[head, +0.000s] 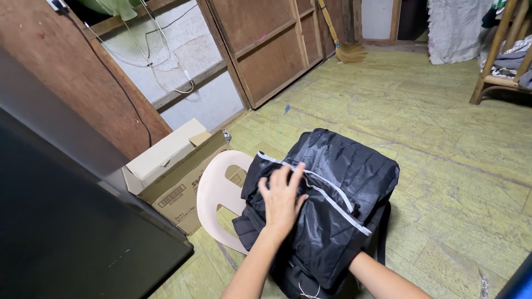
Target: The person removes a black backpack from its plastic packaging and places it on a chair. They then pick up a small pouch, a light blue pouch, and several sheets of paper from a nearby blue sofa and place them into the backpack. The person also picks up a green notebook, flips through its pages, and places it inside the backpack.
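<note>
- Your left hand [281,200] is showing bare, wearing no glove or ring.
- Both your forearms are showing bare, with no sleeves reaching them.

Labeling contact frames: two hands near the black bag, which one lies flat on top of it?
The left hand, fingers spread flat on the black bag. The right hand is hidden under the bag's near edge; only its forearm shows.

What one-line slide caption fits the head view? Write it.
Left hand pressed flat on a black backpack resting on a pale plastic chair, beside a cardboard box.
</note>
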